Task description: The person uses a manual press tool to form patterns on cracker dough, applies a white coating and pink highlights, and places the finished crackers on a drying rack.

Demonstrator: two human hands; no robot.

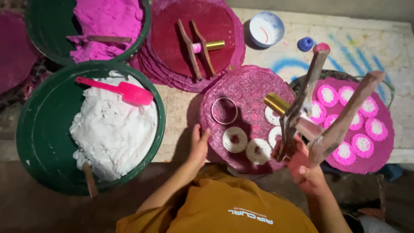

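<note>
My right hand [307, 169] grips a two-armed wooden press tool [327, 108] with a brass cylinder [277, 103] at its front, held tilted above a round pink woven mat [248, 84]. On that mat lie a metal ring [224, 111] and several white discs with pink centres [235, 140]. My left hand [198, 146] rests flat at the mat's left edge, fingers apart, holding nothing.
A green tub of white dough [110, 129] holds a pink scoop [125, 90]. Behind it is a tub of pink dough [108, 26]. Another wooden press [196, 47] lies on stacked mats. A mat of pink-rimmed pieces [358, 125] sits at right, a small bowl [266, 29] and blue cap [305, 43] beyond.
</note>
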